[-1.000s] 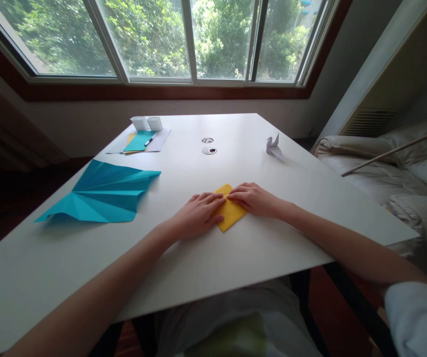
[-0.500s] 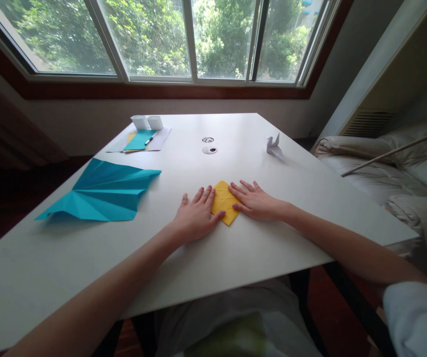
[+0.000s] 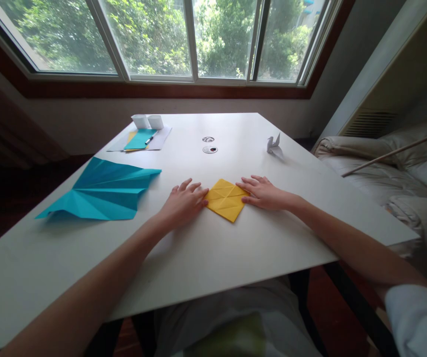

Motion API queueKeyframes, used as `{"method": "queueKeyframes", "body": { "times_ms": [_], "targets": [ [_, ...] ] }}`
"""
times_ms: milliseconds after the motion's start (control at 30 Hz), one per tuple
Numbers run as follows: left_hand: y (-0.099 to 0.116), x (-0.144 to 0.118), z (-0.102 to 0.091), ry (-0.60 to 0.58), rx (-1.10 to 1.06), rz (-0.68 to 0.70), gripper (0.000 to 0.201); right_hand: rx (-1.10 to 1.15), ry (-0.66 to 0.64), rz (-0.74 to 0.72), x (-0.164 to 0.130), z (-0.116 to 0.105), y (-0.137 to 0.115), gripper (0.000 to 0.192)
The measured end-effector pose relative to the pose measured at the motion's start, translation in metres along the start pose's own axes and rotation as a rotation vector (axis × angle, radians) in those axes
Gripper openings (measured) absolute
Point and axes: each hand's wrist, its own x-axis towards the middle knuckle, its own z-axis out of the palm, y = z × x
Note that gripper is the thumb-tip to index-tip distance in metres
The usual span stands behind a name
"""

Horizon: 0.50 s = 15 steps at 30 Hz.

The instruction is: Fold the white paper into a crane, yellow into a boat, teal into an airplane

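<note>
A small yellow paper square (image 3: 226,199), creased with fold lines, lies flat as a diamond on the white table (image 3: 213,258). My left hand (image 3: 183,203) rests palm down at its left corner, fingers spread and fingertips touching the paper's edge. My right hand (image 3: 263,192) lies flat at its right corner, fingertips on the paper. Neither hand grips anything.
A large folded teal paper (image 3: 101,191) lies to the left. At the far left stand two small white cups (image 3: 147,121) by sheets with a pen (image 3: 141,140). A white paper crane (image 3: 274,145) sits far right, two round holes (image 3: 209,148) mid-table, a padded couch (image 3: 392,173) beyond.
Both hands have slid outward off the yellow paper to its left and right corners. The paper now lies uncovered, flat, and shows its creases.
</note>
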Motion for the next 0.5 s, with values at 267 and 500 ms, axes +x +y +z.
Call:
{"method": "queueKeyframes", "body": {
  "times_ms": [267,500],
  "targets": [
    [-0.026,0.011,0.008,0.117,-0.198,0.148,0.039,0.058,0.123,-0.087,0.004,-0.001,0.014,0.054],
    [-0.024,0.009,0.001,0.088,-0.233,0.187,0.037,0.113,0.21,-0.158,0.005,0.001,0.017,0.04]
  ]
}}
